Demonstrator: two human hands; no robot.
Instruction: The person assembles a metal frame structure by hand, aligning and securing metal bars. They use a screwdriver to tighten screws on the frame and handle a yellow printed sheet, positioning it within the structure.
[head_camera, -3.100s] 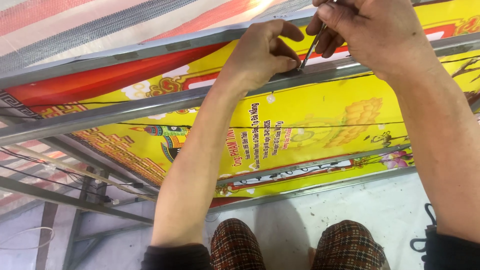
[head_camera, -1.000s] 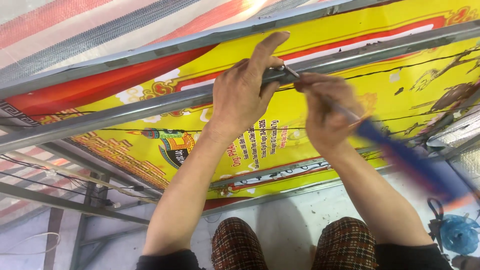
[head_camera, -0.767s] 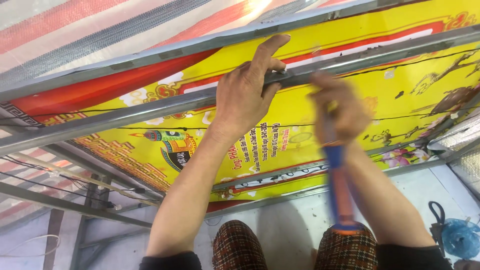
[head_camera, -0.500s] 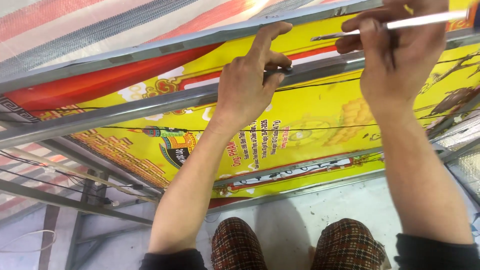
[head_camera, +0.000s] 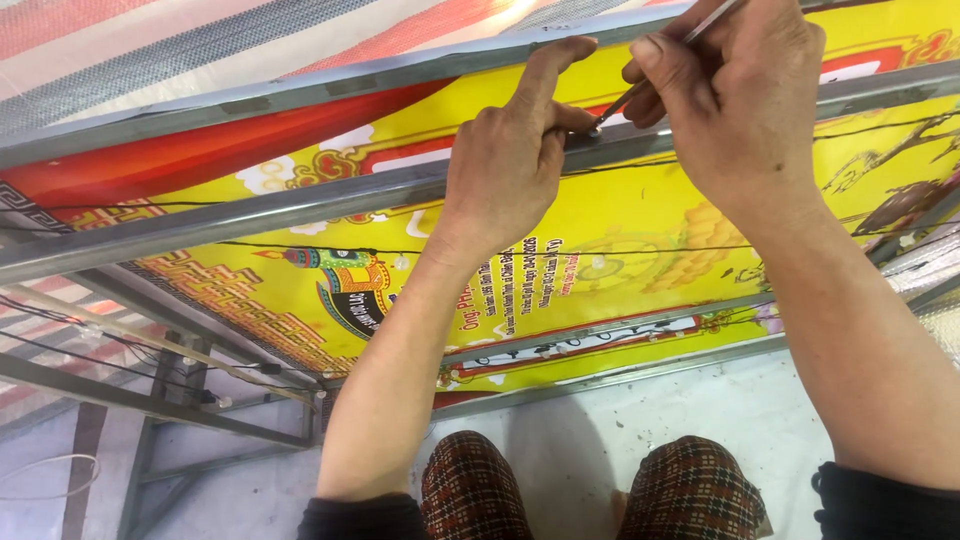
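My left hand (head_camera: 515, 150) rests on a grey metal bar (head_camera: 300, 205) of a frame, its thumb and forefinger pinching something small on the bar that I cannot make out. My right hand (head_camera: 735, 90) grips a screwdriver with a thin metal shaft (head_camera: 660, 70); its tip touches the bar right by my left fingertips. Beneath the bars lies a yellow and red printed banner (head_camera: 640, 240) with black thin wires (head_camera: 300, 245) running across it.
A second metal bar (head_camera: 300, 90) runs parallel above, with striped red, white and grey tarpaulin (head_camera: 200, 40) behind it. More frame bars (head_camera: 150, 400) stand at lower left. My checked trousers (head_camera: 580, 490) and the pale floor (head_camera: 700, 410) show below.
My right hand swung the blue-handled screwdriver down and away, then brought it back up. Its tip now meets the bar at my left fingers. My left hand stayed on the bar.
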